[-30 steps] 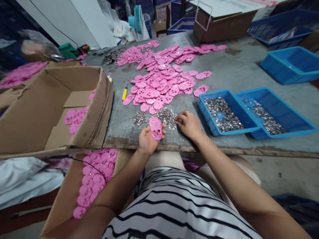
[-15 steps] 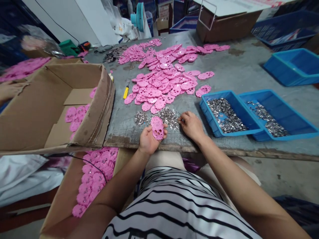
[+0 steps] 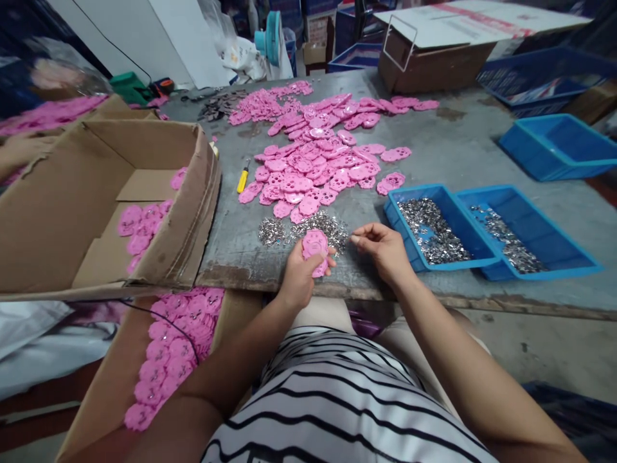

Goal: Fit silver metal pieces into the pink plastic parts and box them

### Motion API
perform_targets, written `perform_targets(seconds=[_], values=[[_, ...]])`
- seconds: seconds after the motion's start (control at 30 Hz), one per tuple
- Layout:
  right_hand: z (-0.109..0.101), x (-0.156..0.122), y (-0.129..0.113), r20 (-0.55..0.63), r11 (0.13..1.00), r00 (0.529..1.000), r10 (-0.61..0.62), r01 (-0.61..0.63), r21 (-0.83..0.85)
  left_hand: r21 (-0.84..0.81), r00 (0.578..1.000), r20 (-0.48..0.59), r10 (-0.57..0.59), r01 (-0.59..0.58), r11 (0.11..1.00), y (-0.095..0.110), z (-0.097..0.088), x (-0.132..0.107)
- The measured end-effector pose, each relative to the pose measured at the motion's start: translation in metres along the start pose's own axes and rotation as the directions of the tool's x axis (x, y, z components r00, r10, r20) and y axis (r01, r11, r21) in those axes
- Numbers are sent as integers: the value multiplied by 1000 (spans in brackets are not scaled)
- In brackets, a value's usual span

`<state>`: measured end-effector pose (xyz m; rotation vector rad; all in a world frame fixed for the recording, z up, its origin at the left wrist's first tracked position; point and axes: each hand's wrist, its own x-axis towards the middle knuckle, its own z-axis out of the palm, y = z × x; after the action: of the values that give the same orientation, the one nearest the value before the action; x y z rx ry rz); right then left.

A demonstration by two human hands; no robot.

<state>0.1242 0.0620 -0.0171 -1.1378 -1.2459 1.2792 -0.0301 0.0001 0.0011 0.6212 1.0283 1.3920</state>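
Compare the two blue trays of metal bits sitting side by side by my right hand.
The left tray holds a thick heap of silvery metal bits covering most of its floor; the right tray holds a thinner streak, with much bare blue floor. The left tray lies next to the right hand; the right tray lies beyond it. Both are blue, rectangular and touch along one side.

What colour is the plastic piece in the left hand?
Pink; the plastic piece shows best in the head view.

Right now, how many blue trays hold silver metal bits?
2: first tray just right of the right hand, second tray directly beside it. Farther blue bins may hide more.
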Motion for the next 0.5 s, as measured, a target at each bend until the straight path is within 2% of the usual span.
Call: perform_targets(seconds=[0.1, 0.3, 0.4, 0.5], values=[[4, -12, -11, 79, 997, 997, 25, -31, 71, -4, 999, 10, -38, 38, 999, 1, 10, -2], [4, -23, -19, 194, 988, 969, -156, 155, 20, -7, 995, 36, -98, 98, 995, 4, 18, -3], [1, -24, -18, 218, 980, 957, -193, 199, -6, 2, 992, 33, -123, 123, 992, 5, 18, -2], [2, -25, -18, 243, 980, 950, -197, 200, 12, 1, 996, 5, -93, 93, 996, 5, 18, -2]])
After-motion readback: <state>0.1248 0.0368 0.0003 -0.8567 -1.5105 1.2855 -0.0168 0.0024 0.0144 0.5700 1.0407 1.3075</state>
